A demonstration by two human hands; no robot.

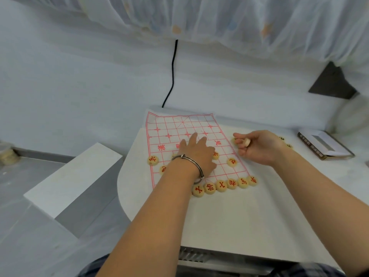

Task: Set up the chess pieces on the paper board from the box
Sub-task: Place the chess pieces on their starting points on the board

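Pale wood discs with red characters: that's the chess set here. A row of six pieces (221, 185) sits edge to edge along the near edge of the paper board (169, 124). The board is a thin white sheet with a red grid, lying on a white table (229, 220), and its far corners curl up a little.

The left hand (196, 154) lies palm down on the middle of the board with its fingers stretched out flat, holding nothing. There's a metal bracelet (184, 156) on that wrist. A piece at the left edge (153, 160) sits just outside the grid, and another is half hidden behind the forearm. Two more pieces (231, 162) stand on the right side of the grid, close to the left hand.

The right hand (261, 146) hovers just off the board's right edge, palm turned inward and fingers curled — it's pinching a single piece (247, 142) on its edge between thumb and fingers. A few loose pieces (282, 138) lie on the table behind that hand.

The box (308, 143) is further right on the table, dark-sided and open — can't tell if anything's in it. A black cable (172, 76) hangs down the wall behind the board, and a white block (75, 176) sits off to the left.
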